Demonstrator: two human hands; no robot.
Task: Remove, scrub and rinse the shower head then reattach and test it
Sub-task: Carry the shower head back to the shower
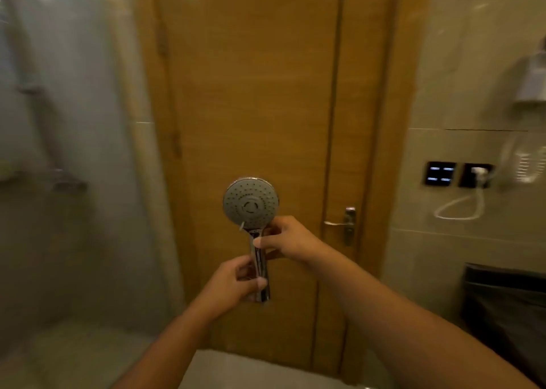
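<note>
A shower head (251, 204) is held upright at the centre, in front of a door (251, 93), its spray face toward the camera and its handle pointing down. The left hand (233, 285) grips the handle's lower end. The right hand (288, 239) holds the handle just under the head, above and right of the left hand. The door handle (339, 223) lies right of the right hand. Left of the door stands a glass screen (74, 122). Right of the door, a wall (458, 63) carries a switch panel (440, 173), with a socket (475, 175) just beside it on the right and a cord (461, 208) looping below. A bin (508, 300) sits lower right, under the socket.
</note>
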